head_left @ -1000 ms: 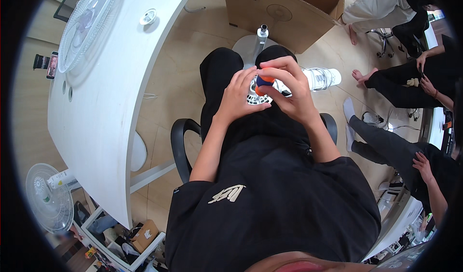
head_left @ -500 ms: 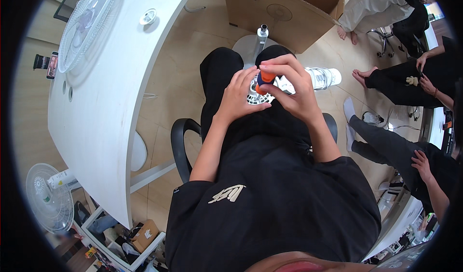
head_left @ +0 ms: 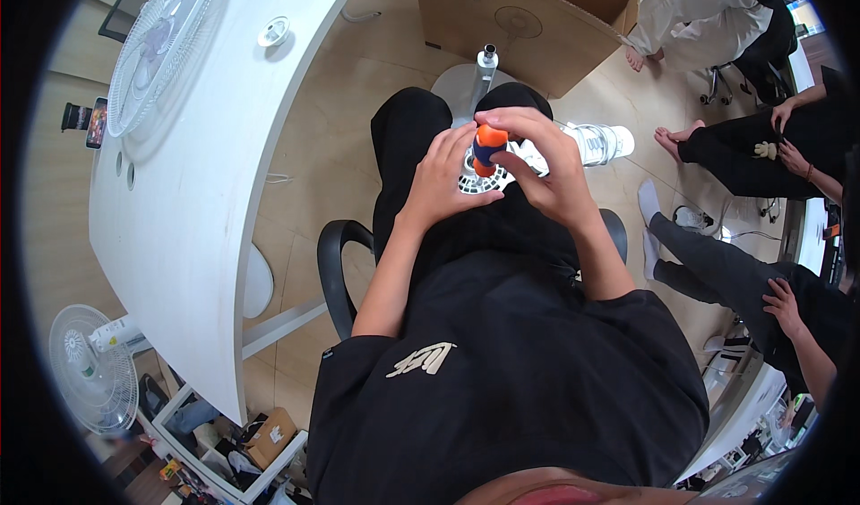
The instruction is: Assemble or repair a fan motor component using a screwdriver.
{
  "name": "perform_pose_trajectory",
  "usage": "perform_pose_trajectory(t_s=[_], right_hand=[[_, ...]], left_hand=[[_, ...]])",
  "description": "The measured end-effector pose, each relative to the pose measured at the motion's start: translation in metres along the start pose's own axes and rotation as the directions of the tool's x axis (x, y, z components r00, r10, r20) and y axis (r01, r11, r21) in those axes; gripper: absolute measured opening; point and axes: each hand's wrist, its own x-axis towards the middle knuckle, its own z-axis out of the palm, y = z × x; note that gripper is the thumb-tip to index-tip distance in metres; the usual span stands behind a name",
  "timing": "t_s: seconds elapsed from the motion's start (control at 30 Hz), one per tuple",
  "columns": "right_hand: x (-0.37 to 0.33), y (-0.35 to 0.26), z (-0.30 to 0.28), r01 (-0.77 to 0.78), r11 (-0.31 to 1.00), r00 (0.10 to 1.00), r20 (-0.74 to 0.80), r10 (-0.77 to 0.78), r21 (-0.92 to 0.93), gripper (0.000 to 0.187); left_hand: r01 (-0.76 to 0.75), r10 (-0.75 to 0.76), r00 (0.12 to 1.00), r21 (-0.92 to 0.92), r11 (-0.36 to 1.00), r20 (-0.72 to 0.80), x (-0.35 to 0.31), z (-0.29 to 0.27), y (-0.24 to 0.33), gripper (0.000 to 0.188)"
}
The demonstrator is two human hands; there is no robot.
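Note:
In my right hand (head_left: 554,166), thumb and fingertips grip the handle of an orange and dark blue screwdriver (head_left: 489,149). It stands nearly upright over a round white slotted fan part (head_left: 469,185) on my lap. The screwdriver's tip is hidden below the handle. My left hand (head_left: 437,181) curves around the left side of the slotted part, fingers bent against it and thumb stretched along its near side. A white cylindrical fan piece (head_left: 602,145) lies beside it, to the right of my thigh. Beyond my knees stands a white fan pole (head_left: 485,79) on a round base (head_left: 445,82).
A large cardboard box (head_left: 475,25) stands open ahead. The white table (head_left: 193,191) on my left bears a fan grille (head_left: 161,48) and a small round white part (head_left: 274,31). Another fan (head_left: 85,362) stands behind the table. Other people sit at the right.
My right fingers have shifted around the screwdriver handle, and more of its orange top now shows. The left hand has stayed in place on the slotted part.

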Motion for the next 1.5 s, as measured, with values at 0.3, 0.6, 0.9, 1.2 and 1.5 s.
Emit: perform_pose_trajectory(t_s=[0.3, 0.6, 0.9, 1.2, 1.5], right_hand=[[0.003, -0.004, 0.005, 0.123, 0.992, 0.990, -0.073, -0.122, 0.013, 0.041], [-0.005, 0.004, 0.006, 0.038, 0.998, 0.999, -0.018, -0.039, -0.056, 0.040], [0.005, -0.002, 0.002, 0.115, 0.993, 0.993, 0.015, -0.115, -0.033, 0.039], [-0.001, 0.005, 0.006, 0.043, 0.999, 0.999, -0.019, -0.043, -0.027, 0.042], [0.004, 0.006, 0.001, 0.070, 0.996, 0.997, 0.039, -0.072, 0.049, 0.044]], left_hand=[[-0.019, 0.018, 1.000, -0.027, 0.999, -0.015, 0.000, 0.001, -0.004, 0.096], [-0.007, 0.007, 1.000, -0.025, 1.000, -0.003, 0.001, 0.000, -0.002, 0.097], [0.010, -0.011, 1.000, -0.031, 0.999, -0.004, -0.002, 0.002, -0.003, 0.096], [0.010, -0.010, 1.000, -0.015, 1.000, 0.014, -0.001, 0.000, -0.002, 0.095], [0.034, -0.034, 0.999, -0.035, 0.999, 0.016, 0.000, -0.001, 0.000, 0.096]])
